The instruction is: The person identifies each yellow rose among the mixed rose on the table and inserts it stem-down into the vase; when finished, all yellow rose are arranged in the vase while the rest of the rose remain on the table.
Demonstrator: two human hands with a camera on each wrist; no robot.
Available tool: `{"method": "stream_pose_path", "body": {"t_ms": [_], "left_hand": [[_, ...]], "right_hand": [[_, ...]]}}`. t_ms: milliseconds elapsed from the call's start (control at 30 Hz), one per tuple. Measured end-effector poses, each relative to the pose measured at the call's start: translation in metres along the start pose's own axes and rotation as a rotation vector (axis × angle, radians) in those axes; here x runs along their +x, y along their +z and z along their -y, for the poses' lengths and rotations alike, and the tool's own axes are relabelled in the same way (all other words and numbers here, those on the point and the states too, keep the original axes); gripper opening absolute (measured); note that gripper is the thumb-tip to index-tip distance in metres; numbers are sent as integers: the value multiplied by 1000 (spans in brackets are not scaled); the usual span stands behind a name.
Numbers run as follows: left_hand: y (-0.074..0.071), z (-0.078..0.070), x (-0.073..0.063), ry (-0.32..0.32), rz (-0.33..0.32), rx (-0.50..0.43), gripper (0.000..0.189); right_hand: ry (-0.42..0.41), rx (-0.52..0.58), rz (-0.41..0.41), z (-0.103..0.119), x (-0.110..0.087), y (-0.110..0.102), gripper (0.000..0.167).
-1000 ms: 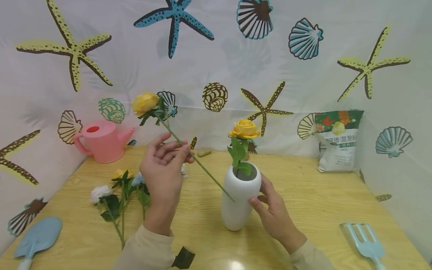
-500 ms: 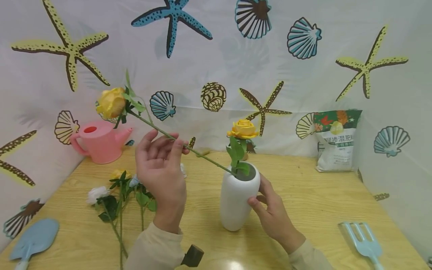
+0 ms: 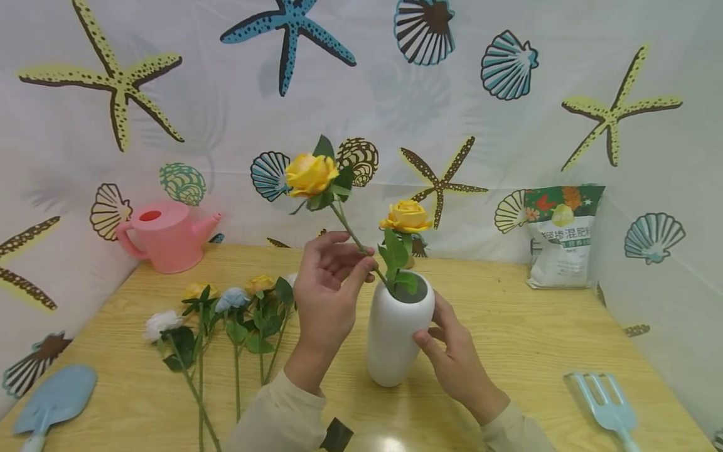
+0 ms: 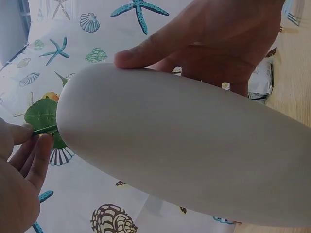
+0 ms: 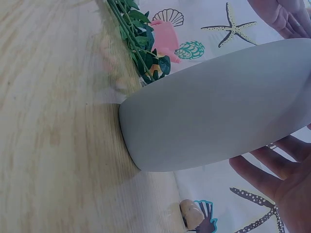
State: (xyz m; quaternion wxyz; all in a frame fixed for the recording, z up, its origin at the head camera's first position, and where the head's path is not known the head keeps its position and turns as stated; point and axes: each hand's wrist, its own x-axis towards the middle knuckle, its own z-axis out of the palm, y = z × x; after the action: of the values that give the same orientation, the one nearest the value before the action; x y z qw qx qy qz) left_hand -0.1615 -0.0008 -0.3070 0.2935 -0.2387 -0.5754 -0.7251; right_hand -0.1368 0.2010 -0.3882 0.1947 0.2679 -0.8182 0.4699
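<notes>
My left hand (image 3: 333, 285) pinches the green stem of a yellow rose (image 3: 310, 174) between thumb and fingers, just above the white vase (image 3: 395, 339). The rose leans up and left, its lower stem reaching in at the vase's mouth. Another yellow rose (image 3: 407, 216) with green leaves stands upright in the vase. My right hand (image 3: 460, 358) holds the vase's right side, thumb in front and fingers behind. In the left wrist view the pinched stem (image 4: 44, 130) meets the vase rim. The right wrist view shows the vase's base (image 5: 130, 141) on the table.
Several cut flowers, among them a white one (image 3: 162, 325) and a blue one (image 3: 231, 300), lie left of my left hand. Around them are a pink watering can (image 3: 172, 242) and a blue trowel (image 3: 62, 395). A blue hand fork (image 3: 607, 405) and a fertilizer bag (image 3: 565, 251) are on the right.
The pinched stem went from in front of the vase into its mouth. The rose head swung left, then back right and more upright. My left hand moved right; my right hand stayed on the vase.
</notes>
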Motion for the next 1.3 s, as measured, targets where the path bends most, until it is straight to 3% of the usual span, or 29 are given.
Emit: {"method": "stream_pose_path", "body": {"t_ms": [133,267,400,700,800,1000,1300], "left_hand": [[1,0,-1,-8,87,156,33],[1,-1,-2,1,115,208,27],[0,-1,-2,-15,108,214,25],[1,-1,-4,-150,33,220,31],[1,-2,-4,-168,26,236,32],[1,-2,-5,-185,40,338,32],[1,-3,-4,-215,93,394,35]], "right_hand": [[10,-5,-1,0,0,0,57],[4,-3,-2,0,0,0,57],[-8,0,-3,-1,0,-1,57],[15,-7,3,1,0,-1,58],[11,-7,3,1,0,-1,58],[10,-14,5,2,0,0,58],[23,-21,-1,2,0,0,58]]}}
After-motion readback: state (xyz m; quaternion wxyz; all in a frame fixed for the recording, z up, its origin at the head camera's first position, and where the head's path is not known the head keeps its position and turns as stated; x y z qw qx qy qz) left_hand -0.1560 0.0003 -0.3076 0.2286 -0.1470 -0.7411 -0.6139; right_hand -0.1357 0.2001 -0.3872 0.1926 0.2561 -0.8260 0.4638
